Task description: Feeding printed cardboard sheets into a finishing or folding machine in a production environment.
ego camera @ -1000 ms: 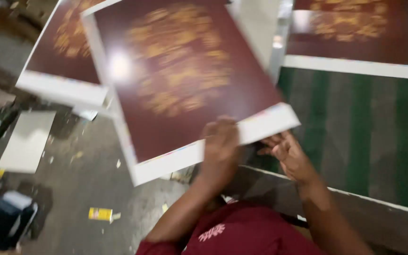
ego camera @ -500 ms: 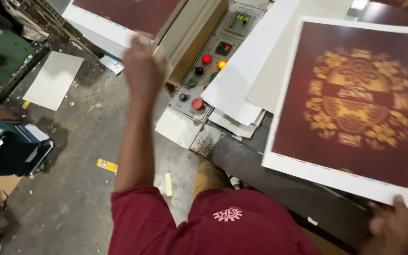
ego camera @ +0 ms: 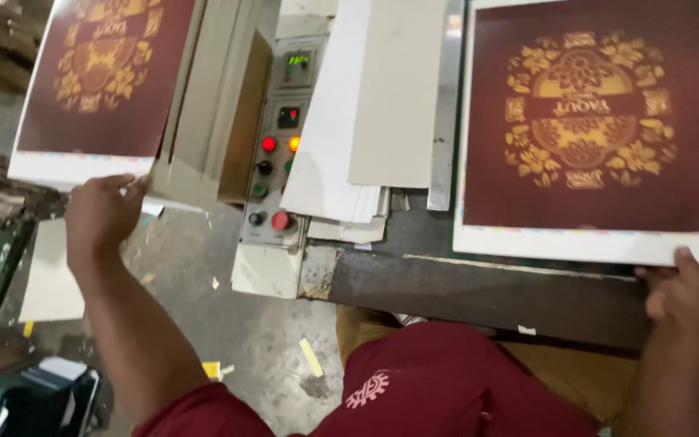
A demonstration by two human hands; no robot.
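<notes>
Both our hands are busy: our left hand [ego camera: 103, 214] pinches the lower white edge of the printed sheet on the stack [ego camera: 103, 81], our right hand [ego camera: 685, 287] grips the near edge of another maroon sheet [ego camera: 592, 129] lying flat on the dark surface [ego camera: 479, 283]. Between them stand the control panel [ego camera: 277, 137] and white boards [ego camera: 366, 113], leaving little room.

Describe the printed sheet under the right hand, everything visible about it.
The printed sheet is a large, stiff-looking rectangle of card or paper, dark maroon with a gold floral emblem in its middle and a white margin along its left and near edges. It lies flat on the dark machine table, the print upside down to the wearer. The right hand grips its near edge by the right corner. Its far and right edges run out of frame.
</notes>
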